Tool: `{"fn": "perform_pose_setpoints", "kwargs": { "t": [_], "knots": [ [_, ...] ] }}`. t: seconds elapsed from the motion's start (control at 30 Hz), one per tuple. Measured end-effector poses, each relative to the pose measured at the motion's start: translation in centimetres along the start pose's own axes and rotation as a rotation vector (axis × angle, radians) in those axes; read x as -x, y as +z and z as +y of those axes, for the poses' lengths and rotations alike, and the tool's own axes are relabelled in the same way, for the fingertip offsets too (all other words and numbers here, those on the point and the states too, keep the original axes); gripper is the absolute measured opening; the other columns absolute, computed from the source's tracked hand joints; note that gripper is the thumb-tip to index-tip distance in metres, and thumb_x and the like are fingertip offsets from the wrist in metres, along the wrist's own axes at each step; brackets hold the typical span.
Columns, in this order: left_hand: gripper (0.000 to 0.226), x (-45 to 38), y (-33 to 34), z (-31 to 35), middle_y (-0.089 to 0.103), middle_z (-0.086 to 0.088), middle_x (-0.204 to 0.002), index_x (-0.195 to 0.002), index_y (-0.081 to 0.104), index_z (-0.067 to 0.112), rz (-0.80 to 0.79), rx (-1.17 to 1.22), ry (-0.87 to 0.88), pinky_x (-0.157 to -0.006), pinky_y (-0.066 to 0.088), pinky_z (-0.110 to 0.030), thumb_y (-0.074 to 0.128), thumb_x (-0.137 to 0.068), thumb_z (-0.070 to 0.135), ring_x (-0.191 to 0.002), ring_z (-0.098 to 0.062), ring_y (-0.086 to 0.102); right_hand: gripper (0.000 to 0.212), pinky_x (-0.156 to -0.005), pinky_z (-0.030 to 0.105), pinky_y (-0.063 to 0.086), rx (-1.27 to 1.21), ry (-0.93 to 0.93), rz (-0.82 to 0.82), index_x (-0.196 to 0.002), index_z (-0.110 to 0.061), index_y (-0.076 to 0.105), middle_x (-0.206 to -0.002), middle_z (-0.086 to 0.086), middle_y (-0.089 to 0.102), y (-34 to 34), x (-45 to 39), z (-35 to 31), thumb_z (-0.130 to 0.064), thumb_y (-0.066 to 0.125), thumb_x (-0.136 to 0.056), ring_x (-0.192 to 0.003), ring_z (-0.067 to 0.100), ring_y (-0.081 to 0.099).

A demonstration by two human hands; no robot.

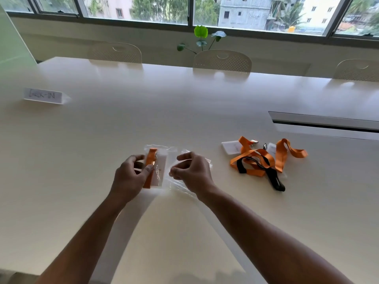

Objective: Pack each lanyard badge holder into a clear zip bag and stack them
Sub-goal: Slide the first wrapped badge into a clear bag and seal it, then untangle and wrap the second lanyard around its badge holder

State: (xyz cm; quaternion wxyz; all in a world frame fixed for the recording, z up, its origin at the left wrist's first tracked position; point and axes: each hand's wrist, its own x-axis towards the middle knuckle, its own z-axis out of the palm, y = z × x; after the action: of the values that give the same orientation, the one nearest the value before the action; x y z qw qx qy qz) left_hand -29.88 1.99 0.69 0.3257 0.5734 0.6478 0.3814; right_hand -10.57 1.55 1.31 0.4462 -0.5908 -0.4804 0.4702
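Between both hands, clear zip bag (orange lanyard inside).

Counts, head view. Two bare hands: left hand, right hand. One packed clear zip bag holding a folded orange lanyard and white badge card, at the left hand's fingertips. Loose empty clear zip bags under the right hand; number unclear. Right of the right hand: two white badge holders, and, in one tangle of orange lanyards. One white folded paper sign far left. Three cream perforated chair backs.
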Motion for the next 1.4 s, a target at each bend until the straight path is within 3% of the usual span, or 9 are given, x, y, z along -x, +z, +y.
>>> {"fn": "perform_pose_setpoints", "kwargs": {
  "t": [0.1, 0.27, 0.53, 0.73, 0.9, 1.07, 1.17, 1.3, 1.4],
  "knots": [
    [0.038, -0.1, -0.5, -1.1, 0.072, -0.008, -0.109, -0.129, 0.062, 0.012, 0.070, -0.183, 0.069, -0.079, 0.052, -0.030, 0.069, -0.095, 0.026, -0.090, -0.022, 0.066, 0.028, -0.072, 0.037, 0.065, 0.231, -0.105, 0.030, -0.095, -0.013, 0.071, -0.075, 0.003, 0.077, 1.8, -0.4, 0.6, -0.001, 0.082, -0.072, -0.069, 0.016, 0.076],
    [0.039, -0.5, -0.7, -1.6, 0.069, -0.019, -0.117, -0.128, 0.063, 0.004, 0.125, -0.288, 0.090, -0.096, 0.051, -0.042, 0.068, -0.094, 0.022, -0.107, -0.036, 0.064, 0.017, -0.072, 0.033, 0.064, 0.328, -0.169, 0.031, -0.088, -0.014, 0.077, -0.080, 0.000, 0.076, 2.7, -0.7, 1.5, -0.005, 0.083, -0.075, -0.069, 0.010, 0.071],
    [0.038, -0.5, 0.0, -2.0, 0.055, -0.021, -0.128, -0.128, 0.063, 0.010, 0.202, -0.398, 0.027, -0.102, 0.042, -0.049, 0.066, -0.093, 0.024, -0.118, -0.043, 0.048, 0.019, -0.079, 0.036, 0.064, 0.276, -0.182, -0.015, -0.092, -0.011, 0.078, -0.084, 0.003, 0.078, 1.9, -0.6, 2.1, -0.005, 0.086, -0.076, -0.078, 0.016, 0.076],
    [0.036, 0.3, 2.4, 0.6, 0.060, -0.015, -0.122, -0.125, 0.064, 0.012, 0.195, -0.420, 0.231, -0.097, 0.046, -0.047, 0.068, -0.091, 0.023, -0.114, -0.037, 0.052, 0.014, -0.080, 0.045, 0.065, 0.108, -0.202, 0.008, -0.094, -0.006, 0.075, -0.080, 0.008, 0.079, -0.1, 0.1, 2.3, -0.001, 0.081, -0.082, -0.075, 0.019, 0.079],
    [0.035, 1.1, 6.9, 4.4, 0.064, -0.010, -0.122, -0.125, 0.064, 0.011, 0.044, -0.326, 0.393, -0.100, 0.041, -0.032, 0.070, -0.092, 0.021, -0.119, -0.027, 0.055, 0.008, -0.075, 0.041, 0.065, 0.157, -0.235, 0.122, -0.090, -0.012, 0.077, -0.077, 0.001, 0.079, -5.2, 0.1, 2.5, -0.011, 0.082, -0.084, -0.072, 0.016, 0.077],
    [0.038, 2.0, 12.8, 7.4, 0.062, -0.006, -0.126, -0.128, 0.063, 0.014, -0.116, -0.299, 0.452, -0.104, 0.041, -0.032, 0.069, -0.092, 0.025, -0.123, -0.024, 0.054, 0.007, -0.065, 0.012, 0.052, 0.360, -0.325, 0.318, -0.085, -0.026, 0.076, -0.074, -0.016, 0.072, -13.3, -1.1, 2.5, -0.022, 0.082, -0.084, -0.069, -0.005, 0.070],
    [0.042, 3.0, 16.7, 8.7, 0.058, -0.006, -0.132, -0.132, 0.059, 0.013, -0.172, -0.274, 0.466, -0.108, 0.040, -0.032, 0.068, -0.093, 0.027, -0.129, -0.022, 0.051, 0.005, -0.071, 0.018, 0.054, 0.505, -0.360, 0.401, -0.089, -0.025, 0.078, -0.084, -0.010, 0.077, -18.5, -2.2, 2.3, -0.024, 0.079, -0.084, -0.075, 0.000, 0.071],
    [0.058, 4.2, 21.4, 9.9, 0.043, -0.004, -0.154, -0.146, 0.045, 0.016, -0.190, -0.281, 0.497, -0.119, 0.034, -0.040, 0.063, -0.096, 0.038, -0.147, -0.022, 0.034, 0.018, -0.080, 0.026, 0.056, 0.710, -0.399, 0.478, -0.099, -0.025, 0.079, -0.101, -0.008, 0.077, -25.1, -4.4, 2.5, -0.014, 0.074, -0.086, -0.088, 0.010, 0.071],
    [0.069, 4.7, 23.9, 10.3, 0.030, 0.000, -0.164, -0.155, 0.032, 0.020, -0.180, -0.341, 0.474, -0.124, 0.024, -0.044, 0.055, -0.098, 0.050, -0.153, -0.021, 0.022, 0.035, -0.089, 0.029, 0.051, 0.909, -0.365, 0.250, -0.115, -0.026, 0.075, -0.121, -0.002, 0.073, -29.4, -6.3, 3.1, -0.010, 0.074, -0.084, -0.108, 0.020, 0.068]
  ]
}}
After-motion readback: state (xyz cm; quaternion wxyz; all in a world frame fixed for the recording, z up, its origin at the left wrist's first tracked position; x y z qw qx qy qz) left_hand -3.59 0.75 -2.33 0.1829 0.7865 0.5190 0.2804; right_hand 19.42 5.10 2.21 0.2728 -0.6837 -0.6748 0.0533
